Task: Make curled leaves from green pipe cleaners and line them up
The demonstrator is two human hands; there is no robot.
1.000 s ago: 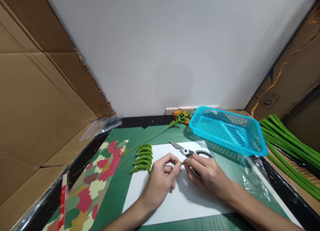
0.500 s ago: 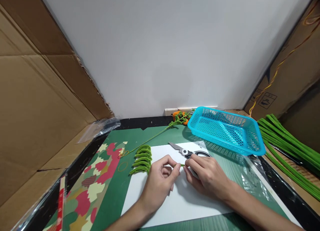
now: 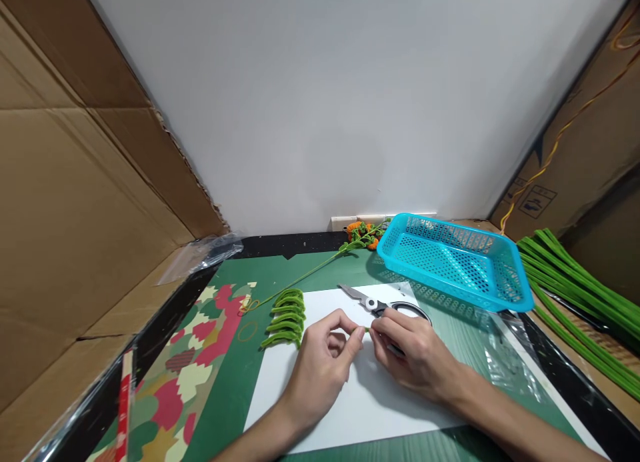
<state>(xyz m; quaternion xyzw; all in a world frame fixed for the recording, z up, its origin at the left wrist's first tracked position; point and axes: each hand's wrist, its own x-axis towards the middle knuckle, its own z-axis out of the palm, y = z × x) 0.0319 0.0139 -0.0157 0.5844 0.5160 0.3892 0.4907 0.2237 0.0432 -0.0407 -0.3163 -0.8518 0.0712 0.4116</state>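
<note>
Between my two hands, over a white sheet of paper [image 3: 320, 439], is a short green pipe cleaner [image 3: 367, 330], mostly hidden by the fingers. My left hand [image 3: 325, 362] pinches one end between thumb and forefinger. The other end sits in the closed fingertips of my right hand [image 3: 413, 349]. Just beyond the right hand lie scissors [image 3: 373, 305] with dark handles and spread blades, partly covered by that hand. Left of my left hand, several bent green pipe cleaner pieces [image 3: 286, 319] are lined up at the paper's edge.
A blue perforated basket [image 3: 453, 289] stands at the back right. Long green pipe cleaners [image 3: 575, 289] lie beyond it. Behind the paper rests a stem with orange flowers [image 3: 320, 267]. Cardboard walls [image 3: 125, 182] flank the green mat [image 3: 230, 375]; a red-and-white strip [image 3: 124, 409] lies left.
The fingers of my right hand have shifted slightly around the pipe cleaner, and more of the scissor handle shows. My left hand keeps its pinch. The view has moved very slightly.
</note>
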